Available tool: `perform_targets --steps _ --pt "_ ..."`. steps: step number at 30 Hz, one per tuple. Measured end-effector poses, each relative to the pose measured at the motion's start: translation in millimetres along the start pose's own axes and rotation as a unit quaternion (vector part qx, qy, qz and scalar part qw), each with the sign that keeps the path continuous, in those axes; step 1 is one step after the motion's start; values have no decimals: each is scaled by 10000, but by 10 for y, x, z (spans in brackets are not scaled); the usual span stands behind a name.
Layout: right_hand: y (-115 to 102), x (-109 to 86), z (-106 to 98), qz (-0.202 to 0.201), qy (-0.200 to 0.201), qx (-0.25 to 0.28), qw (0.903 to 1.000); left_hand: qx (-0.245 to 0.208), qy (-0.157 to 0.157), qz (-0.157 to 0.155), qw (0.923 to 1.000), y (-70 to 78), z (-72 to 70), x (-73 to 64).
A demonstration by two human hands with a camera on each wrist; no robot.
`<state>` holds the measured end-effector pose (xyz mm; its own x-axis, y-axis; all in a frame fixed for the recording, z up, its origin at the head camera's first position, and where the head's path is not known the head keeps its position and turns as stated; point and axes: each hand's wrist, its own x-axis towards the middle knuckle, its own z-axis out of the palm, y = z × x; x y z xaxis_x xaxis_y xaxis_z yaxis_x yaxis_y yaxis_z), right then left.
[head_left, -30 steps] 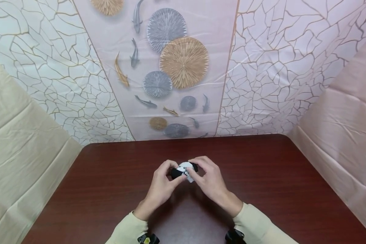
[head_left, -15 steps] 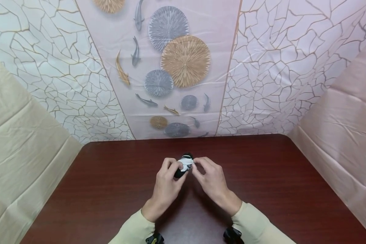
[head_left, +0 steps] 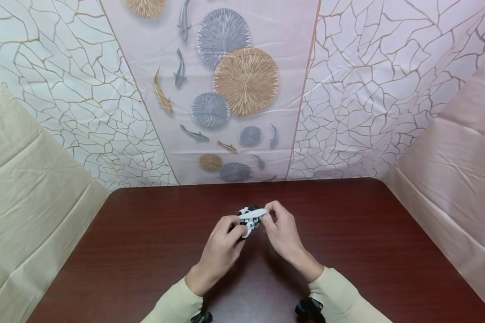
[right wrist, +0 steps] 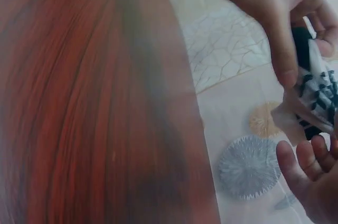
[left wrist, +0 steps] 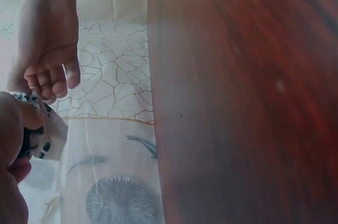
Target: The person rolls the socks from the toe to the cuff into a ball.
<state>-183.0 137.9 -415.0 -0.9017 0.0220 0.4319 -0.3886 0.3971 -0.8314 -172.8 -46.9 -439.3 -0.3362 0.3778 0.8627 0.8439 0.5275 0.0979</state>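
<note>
In the head view I see a small black-and-white patterned cloth bundle (head_left: 250,220), like rolled-up socks, held up above the table. My left hand (head_left: 219,249) grips its near left side, thumb on top. At the upper right, the thumb and forefinger of my right hand (head_left: 284,234) pinch the end of a white band on the bundle. The left wrist view shows part of the bundle (left wrist: 39,137) behind my left fingers, with the right hand's other fingers loosely bent. In the right wrist view, the cloth (right wrist: 317,89) hangs between both hands, partly cut off by the frame edge.
A dark red-brown wooden table (head_left: 145,251) lies below the hands. Behind it hangs a patterned cloth backdrop (head_left: 347,103), and beige fabric panels (head_left: 28,197) stand at both sides. Black straps (head_left: 309,309) with devices sit on the sleeved forearms.
The bundle has been turned in the hands. My right hand has moved from gripping its right side to pinching the white band, drawing it out to the right.
</note>
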Motion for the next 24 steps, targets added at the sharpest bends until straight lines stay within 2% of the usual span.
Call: perform_targets --steps 4,9,11,13,16,17,19,20,21,22,23,24 --pt "-31 18 -5 679 -201 544 9960 -30 -7 403 9992 -29 -41 3" --pt "-53 28 3 997 -358 1340 9853 -66 -7 807 9967 -77 -90 -4" --pt "-58 25 10 1095 -486 1775 9768 -76 -18 825 9966 -98 -104 -13" --pt "-60 21 14 1107 -589 2054 9706 -144 -32 686 9975 -114 -113 -23" --pt "-51 11 11 1032 -547 2050 9718 -452 -109 139 9988 -127 -108 -40" --pt "-45 10 7 977 -468 1950 9748 -632 -122 -96 9979 -124 -103 -46" --pt "-26 11 0 909 -297 1772 9795 -1040 -139 -658 9923 -110 -94 -59" --pt "-16 12 -5 901 -200 1701 9811 -1274 -118 -974 9870 -100 -90 -61" --pt "-6 13 -9 884 -114 1677 9818 -1500 -72 -1292 9802 -91 -85 -61" --pt "6 17 -12 874 -47 1733 9810 -1733 -50 -1690 9702 -79 -81 -58" --pt "15 18 -13 843 7 1784 9803 -1982 -58 -2159 9561 -64 -83 -48" --pt "20 19 -14 815 48 1843 9795 -2203 -108 -2661 9384 -50 -85 -34"
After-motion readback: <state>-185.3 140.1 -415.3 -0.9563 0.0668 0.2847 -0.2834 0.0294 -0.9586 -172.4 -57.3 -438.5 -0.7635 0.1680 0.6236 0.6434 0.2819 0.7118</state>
